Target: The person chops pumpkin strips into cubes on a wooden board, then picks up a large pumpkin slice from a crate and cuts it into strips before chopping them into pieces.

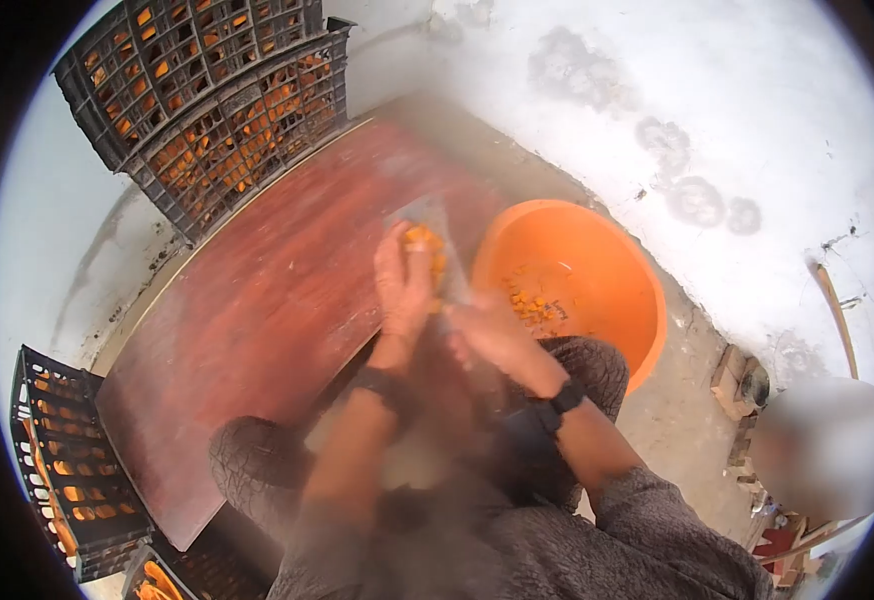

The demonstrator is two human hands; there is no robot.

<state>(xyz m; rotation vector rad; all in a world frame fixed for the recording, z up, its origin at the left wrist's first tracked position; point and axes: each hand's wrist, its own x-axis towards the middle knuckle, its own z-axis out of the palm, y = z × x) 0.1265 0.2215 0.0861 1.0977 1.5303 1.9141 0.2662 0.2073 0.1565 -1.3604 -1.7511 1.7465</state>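
My left hand (404, 285) is closed over chopped orange vegetable pieces (425, 240) on the red board, fingers pointing away from me. Beside it, my right hand (497, 335) is curled and somewhat blurred. It grips what looks like a knife with a wide grey blade (460, 255), standing close along the right side of the pieces; the handle is hidden in my fingers. Just right of that hand is an orange plastic tub (592, 255). Small cut orange pieces (535, 305) lie in its bottom.
The reddish wooden board (257, 290) stretches left of my hands. Stacked black crates (227, 120) with orange produce stand at its far end, and another black crate (77, 450) is at the near left. A white wall (697, 110) rises behind the tub. Wooden blocks (732, 385) lie at right.
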